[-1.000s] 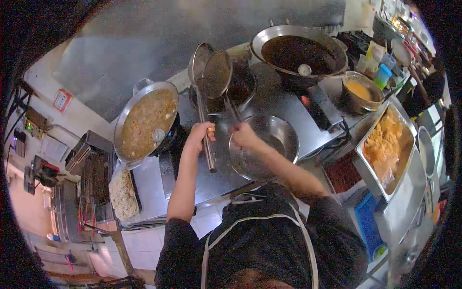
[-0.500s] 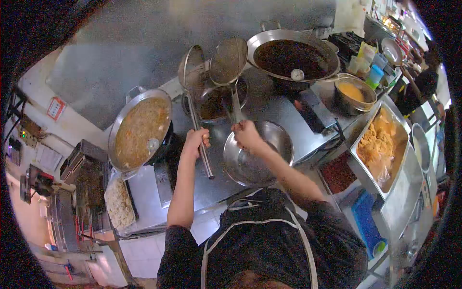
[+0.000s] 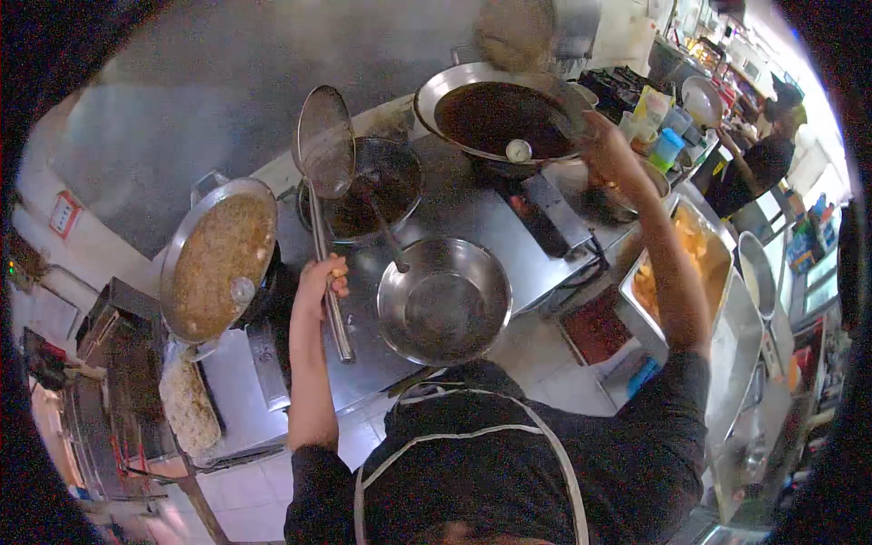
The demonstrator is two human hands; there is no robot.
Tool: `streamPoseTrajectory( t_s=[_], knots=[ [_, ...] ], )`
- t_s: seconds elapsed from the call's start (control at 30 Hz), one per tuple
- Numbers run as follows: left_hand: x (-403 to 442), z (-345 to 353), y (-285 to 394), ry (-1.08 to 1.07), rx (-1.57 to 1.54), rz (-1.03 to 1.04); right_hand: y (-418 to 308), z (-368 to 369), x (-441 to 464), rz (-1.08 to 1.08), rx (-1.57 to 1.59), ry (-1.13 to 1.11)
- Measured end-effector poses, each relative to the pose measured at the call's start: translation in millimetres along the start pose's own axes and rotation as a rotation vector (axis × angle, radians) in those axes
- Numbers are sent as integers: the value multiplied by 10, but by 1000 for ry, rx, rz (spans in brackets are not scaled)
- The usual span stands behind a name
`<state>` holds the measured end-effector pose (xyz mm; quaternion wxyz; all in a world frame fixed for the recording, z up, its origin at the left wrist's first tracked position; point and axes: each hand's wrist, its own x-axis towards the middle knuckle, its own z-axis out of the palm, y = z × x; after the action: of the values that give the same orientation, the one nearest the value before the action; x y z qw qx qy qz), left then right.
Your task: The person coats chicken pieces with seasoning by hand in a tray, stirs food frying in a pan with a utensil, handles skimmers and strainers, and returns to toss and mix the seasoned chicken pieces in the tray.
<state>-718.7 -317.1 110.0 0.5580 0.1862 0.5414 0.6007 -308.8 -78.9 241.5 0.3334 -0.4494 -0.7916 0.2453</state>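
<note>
My left hand is wrapped round the long metal handle of a mesh strainer. Its round head is raised over the left side of a dark pot, from which a long-handled tool leans out. Up at the right, my right hand is blurred and closed on a second strainer, whose smeared mesh head hangs above the far rim of a wide wok of dark oil. A steel bowl sits between my arms; its inside is bare.
At left stands a wok of bubbling oil with a round dial gauge. Pale food lies below it. On the right are a steel tray of orange-brown food and plastic containers. A person stands at the far right.
My right hand has swung up and right with its strainer, from above the dark pot to the dark-oil wok. My left hand still holds its strainer. The view has shifted to the right.
</note>
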Motion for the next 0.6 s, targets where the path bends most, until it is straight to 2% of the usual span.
streamPoseTrajectory(
  t_s=[0.1,0.13,0.2,0.27,0.33,0.4,0.43,0.5,0.6],
  knots=[
    [-32,47,-8,-45,-66,1,840,-438,310,-76,-367,47],
    [-25,72,15,-83,-95,-1,1453,-514,457,-531,-386,121],
    [-109,209,92,-52,-48,43,1545,-601,568,-1000,-401,199],
    [-134,245,109,-57,-106,24,1016,-519,414,265,-484,-102],
    [-160,283,122,-60,-106,29,1030,-507,521,331,-323,-121],
    [-205,304,112,-62,-106,32,929,-494,644,377,-390,-408],
    [-238,309,101,-69,-113,23,907,-495,682,375,-388,-408],
    [-295,293,83,-77,-120,19,847,-494,740,411,-77,-579],
    [-373,277,66,-92,-161,12,757,-412,730,403,4,-578]
  ],
)
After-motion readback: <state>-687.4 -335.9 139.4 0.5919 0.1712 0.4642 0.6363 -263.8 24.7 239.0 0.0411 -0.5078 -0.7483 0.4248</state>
